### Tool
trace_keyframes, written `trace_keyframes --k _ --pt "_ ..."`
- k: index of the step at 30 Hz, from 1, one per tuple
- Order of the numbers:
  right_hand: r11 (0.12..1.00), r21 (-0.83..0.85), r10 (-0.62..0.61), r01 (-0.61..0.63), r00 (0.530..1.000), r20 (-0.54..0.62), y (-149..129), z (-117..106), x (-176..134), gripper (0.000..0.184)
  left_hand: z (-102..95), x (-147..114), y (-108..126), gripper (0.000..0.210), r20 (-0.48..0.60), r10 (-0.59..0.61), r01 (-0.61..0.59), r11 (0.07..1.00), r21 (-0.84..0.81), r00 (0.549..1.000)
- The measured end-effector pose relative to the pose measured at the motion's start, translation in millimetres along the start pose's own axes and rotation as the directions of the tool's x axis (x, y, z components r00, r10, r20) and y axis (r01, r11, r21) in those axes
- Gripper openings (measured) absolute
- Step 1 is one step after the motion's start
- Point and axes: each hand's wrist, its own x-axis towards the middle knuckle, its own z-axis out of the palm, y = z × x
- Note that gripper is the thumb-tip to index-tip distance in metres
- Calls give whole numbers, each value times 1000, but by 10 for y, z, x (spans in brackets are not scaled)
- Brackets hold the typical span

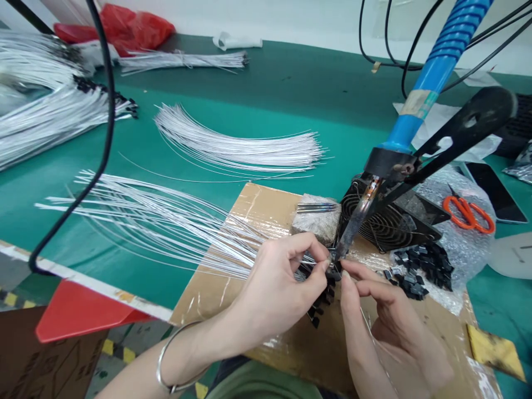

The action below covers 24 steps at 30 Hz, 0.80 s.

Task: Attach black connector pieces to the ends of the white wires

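Under the tip of a blue-handled soldering iron [434,83], my two hands meet with their fingertips almost touching. My left hand [278,288] pinches the end of a white wire between thumb and forefinger; a small black part at the fingertips is mostly hidden. Thumb and forefinger of my right hand [386,321] are closed on a thin solder wire [371,331] that runs down across the palm. A loose spread of white wires [199,233] extends leftward from beneath my left hand. Several black end pieces [316,318] lie below the fingertips.
A black stand [469,127] holds the iron above cardboard [266,199]. Behind are a sponge-like block [316,224] and a black fan [382,221]. To the right lie loose black caps [432,263], orange scissors [467,213] and a phone [494,191]. A wire bundle [241,147] lies farther back.
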Motion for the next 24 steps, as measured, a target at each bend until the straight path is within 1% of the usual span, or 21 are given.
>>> trace_keyframes --k 3,8,11,13,16,24 --pt "1000 17 -1 1 1000 16 8 -4 -7 13 5 9 -4 9 11 -13 13 1000 -16 1000" --pt "1000 -3 29 -29 998 -63 -9 40 -33 14 5 -2 -18 9 27 -25 26 999 -38 999" --pt "1000 3 1 -1 999 -32 11 17 -20 12 -3 -10 -13 10 26 -18 19 999 -37 999" --pt "999 26 -25 24 1000 14 44 -22 -2 11 -5 -11 -5 11 21 -20 21 999 -39 1000" --pt "998 50 -36 33 998 61 91 -70 16 14 -4 -5 1 10 23 -24 25 999 -42 999" --pt "1000 24 -8 7 999 51 49 -46 -3 14 -8 -20 -22 11 32 -44 46 998 -43 999"
